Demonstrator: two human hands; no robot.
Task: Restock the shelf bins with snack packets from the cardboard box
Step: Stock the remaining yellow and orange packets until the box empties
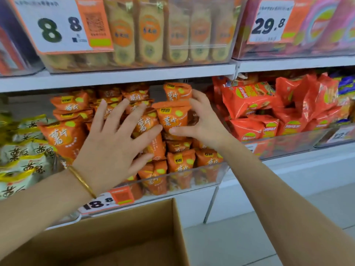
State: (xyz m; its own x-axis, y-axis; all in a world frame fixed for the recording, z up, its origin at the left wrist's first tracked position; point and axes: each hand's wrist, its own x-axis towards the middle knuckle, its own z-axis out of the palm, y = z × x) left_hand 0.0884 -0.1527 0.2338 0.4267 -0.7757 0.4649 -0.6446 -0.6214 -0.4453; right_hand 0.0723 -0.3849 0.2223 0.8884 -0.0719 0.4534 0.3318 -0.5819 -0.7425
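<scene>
1. On the middle shelf, the clear bin [209,174] is piled high with orange snack packets [63,137].
2. Over the pile, the left hand [113,148] has its fingers spread wide, pressing flat on the packets.
3. The right hand [205,121] has its fingers curled round one top packet [173,117].
4. The neighbour bin [288,143] on the right holds red packets [247,96].
5. The cardboard box [134,227] sits open just below the clear bin.

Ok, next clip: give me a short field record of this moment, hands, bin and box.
left hand: fingers spread flat, pressing the stacked orange foil snack packets
right hand: grips a single orange foil packet
bin: clear plastic shelf bin, heaped full
box: brown cardboard box, open, below the bin
neighbours: red crisp bags to the right
</scene>
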